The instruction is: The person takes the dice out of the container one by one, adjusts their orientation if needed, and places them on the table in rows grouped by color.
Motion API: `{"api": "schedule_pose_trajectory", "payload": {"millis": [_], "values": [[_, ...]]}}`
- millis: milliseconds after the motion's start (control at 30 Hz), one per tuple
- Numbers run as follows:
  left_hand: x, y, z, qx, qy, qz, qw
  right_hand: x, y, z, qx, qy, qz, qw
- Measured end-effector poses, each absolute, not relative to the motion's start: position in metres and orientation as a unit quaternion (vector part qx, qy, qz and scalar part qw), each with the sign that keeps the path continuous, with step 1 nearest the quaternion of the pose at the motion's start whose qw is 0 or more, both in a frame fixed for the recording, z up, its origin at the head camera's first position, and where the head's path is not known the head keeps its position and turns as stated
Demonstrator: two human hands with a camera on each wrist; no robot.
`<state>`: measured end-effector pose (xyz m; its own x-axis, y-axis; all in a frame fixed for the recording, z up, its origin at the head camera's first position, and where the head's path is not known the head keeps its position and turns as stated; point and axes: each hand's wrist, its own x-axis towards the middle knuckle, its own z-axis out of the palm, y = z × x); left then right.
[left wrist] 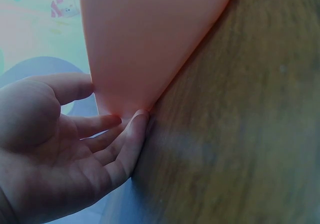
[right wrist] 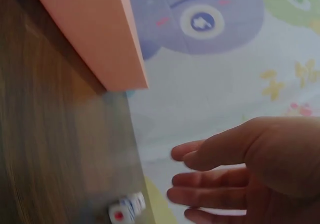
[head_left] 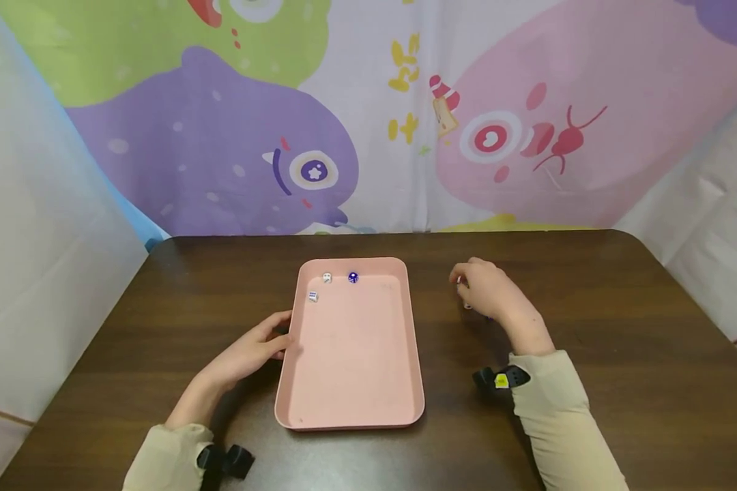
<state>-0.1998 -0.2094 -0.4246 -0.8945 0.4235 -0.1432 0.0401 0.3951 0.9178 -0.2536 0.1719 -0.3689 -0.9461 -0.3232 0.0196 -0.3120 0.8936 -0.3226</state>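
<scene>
A pink rectangular tray (head_left: 353, 354) lies on the table. Inside its far left part are two white dice (head_left: 327, 277) and a blue die (head_left: 353, 277). My left hand (head_left: 246, 354) touches the tray's left side from outside, thumb at the rim and fingers against the outer wall (left wrist: 150, 39). To the right of the tray, my right hand (head_left: 488, 290) hovers above loose dice (right wrist: 126, 209), its fingers loosely bent. The right wrist view shows nothing between those fingers. From the head, the hand partly hides the dice.
The dark wooden table (head_left: 620, 341) carries everything. A printed cartoon cloth (head_left: 381, 170) hangs along its far edge, with pale cloth (head_left: 55, 239) at the left side. A black wrist camera (head_left: 227, 462) sits on the left cuff, another (head_left: 500, 378) on the right.
</scene>
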Motion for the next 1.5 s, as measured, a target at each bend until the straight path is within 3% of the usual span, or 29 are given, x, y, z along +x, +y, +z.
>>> {"api": "schedule_pose_trajectory", "payload": {"millis": [600, 1000, 1500], "values": [[-0.2, -0.208, -0.425, 0.14, 0.813, 0.534, 0.184, -0.267, 0.114, -0.383, -0.253, 0.944, -0.192, -0.094], [-0.2, -0.208, -0.423, 0.136, 0.818, 0.527, 0.184, -0.275, 0.084, -0.389, -0.299, 0.939, -0.154, -0.069], [-0.2, -0.21, -0.425, 0.134, 0.818, 0.53, 0.181, -0.284, 0.066, -0.403, -0.389, 0.91, -0.072, -0.122]]}}
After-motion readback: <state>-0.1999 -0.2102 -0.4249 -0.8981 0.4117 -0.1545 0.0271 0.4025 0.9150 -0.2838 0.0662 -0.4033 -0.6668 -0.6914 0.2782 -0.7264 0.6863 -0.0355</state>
